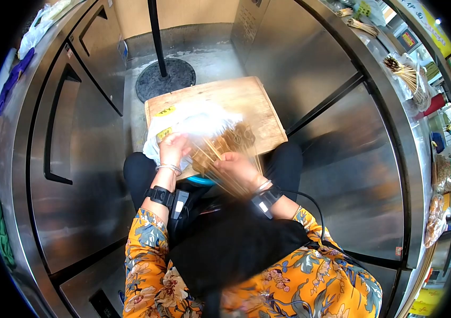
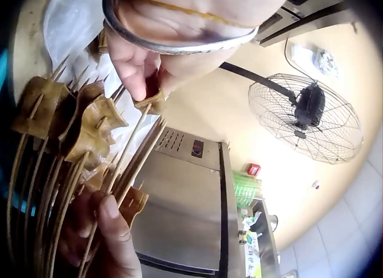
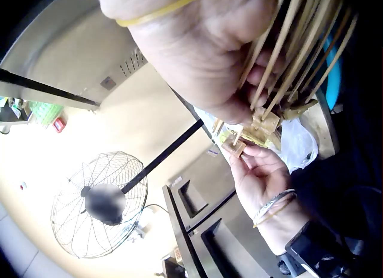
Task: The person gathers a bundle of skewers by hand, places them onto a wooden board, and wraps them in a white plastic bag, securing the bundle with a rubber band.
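My left hand (image 1: 174, 149) pinches a small folded piece of brown dried tofu (image 2: 152, 103) between thumb and fingers. A bamboo skewer (image 2: 128, 149) meets that piece with its tip. My right hand (image 1: 237, 167) grips a bundle of bamboo skewers (image 3: 293, 51), thumb along one of them. Folded brown tofu pieces (image 2: 90, 125) sit threaded near the tips of several skewers beside the right hand. More brown tofu (image 1: 236, 137) lies at the near part of the wooden board (image 1: 262, 100), next to a white plastic bag (image 1: 199, 119). Motion blurs the skewers in the head view.
The board rests over the person's knees, with a blue rim (image 1: 200, 180) below it. A fan stand's round base (image 1: 165, 79) is on the floor beyond. Steel cabinets (image 1: 77, 175) close in on both sides. Bundled skewers (image 1: 403, 71) lie on the right counter.
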The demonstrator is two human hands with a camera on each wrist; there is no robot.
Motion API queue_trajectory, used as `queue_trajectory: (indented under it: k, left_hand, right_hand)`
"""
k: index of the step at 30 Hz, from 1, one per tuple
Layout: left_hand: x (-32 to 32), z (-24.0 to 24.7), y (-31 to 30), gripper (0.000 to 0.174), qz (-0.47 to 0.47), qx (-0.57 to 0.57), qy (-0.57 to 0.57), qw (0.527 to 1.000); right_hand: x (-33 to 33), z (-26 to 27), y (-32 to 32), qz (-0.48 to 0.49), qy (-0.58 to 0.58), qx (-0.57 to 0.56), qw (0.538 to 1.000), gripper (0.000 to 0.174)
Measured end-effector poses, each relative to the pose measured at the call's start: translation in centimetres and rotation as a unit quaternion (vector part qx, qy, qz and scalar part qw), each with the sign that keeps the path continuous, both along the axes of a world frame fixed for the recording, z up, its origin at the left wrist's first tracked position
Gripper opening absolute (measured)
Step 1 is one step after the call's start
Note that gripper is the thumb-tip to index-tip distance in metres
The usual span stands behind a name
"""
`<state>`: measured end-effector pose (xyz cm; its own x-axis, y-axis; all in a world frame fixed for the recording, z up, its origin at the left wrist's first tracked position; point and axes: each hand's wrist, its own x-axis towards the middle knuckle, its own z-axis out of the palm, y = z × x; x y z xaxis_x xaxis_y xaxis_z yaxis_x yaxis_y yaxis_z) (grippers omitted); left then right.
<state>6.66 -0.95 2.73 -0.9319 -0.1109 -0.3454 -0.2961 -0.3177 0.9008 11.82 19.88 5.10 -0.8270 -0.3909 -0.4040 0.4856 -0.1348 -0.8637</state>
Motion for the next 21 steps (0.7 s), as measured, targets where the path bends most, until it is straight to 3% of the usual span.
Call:
queue_trajectory:
  k: [11, 14, 21]
  left_hand:
    - [1.1, 1.6, 0.2, 0.018, -0.078, 0.089, -0.087, 0.989]
    - [1.4, 3.1, 1.0, 0.017, -0.025, 0.03, -0.048, 0.998]
    - [0.7, 1.7, 1.7, 0.016, 0.021, 0.067, 0.002, 0.998]
  right_hand:
    - [0.0, -0.7, 0.0, -0.002, 0.0, 0.011, 1.0, 0.013]
    - [-0.2, -1.1, 0.1, -0.008, -0.003, 0.01, 1.0, 0.011]
    - [0.0, 0.4, 0.0, 0.0, -0.003, 0.022, 1.0, 0.013]
